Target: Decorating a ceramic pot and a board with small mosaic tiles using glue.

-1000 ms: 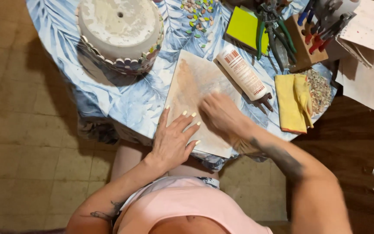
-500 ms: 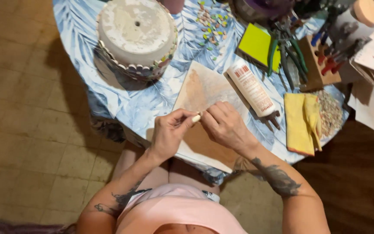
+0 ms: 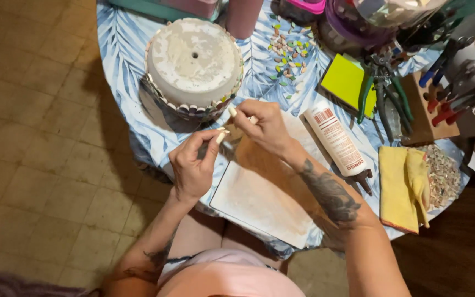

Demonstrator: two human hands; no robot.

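Small pale mosaic piece pinched between thumb and forefinger of the left hand, held in the air just above the near edge of the round table, close beside the upturned pot. Right hand raised next to it, fingertips closed around a second small pale bit, its shape too small to tell. Both hands nearly touching, hovering over the upper end of a pale, stained board that lay flat on the table and overhung its near rim.

Pot sat mouth-down, grey base up with a hole at the centre, its lower rim ringed with a row of small coloured tiles. Beyond the hands, loose coloured tile chips scattered on the cloth. To the right of the board, a white glue tube lay on its side with its dark nozzle toward the person; past that, a lime-green pad, green-handled nippers, a folded yellow cloth and a heap of pale shards.

Table covered in a blue-and-white leaf-print cloth. Around it, a floor of worn tan square tiles, dimly lit.
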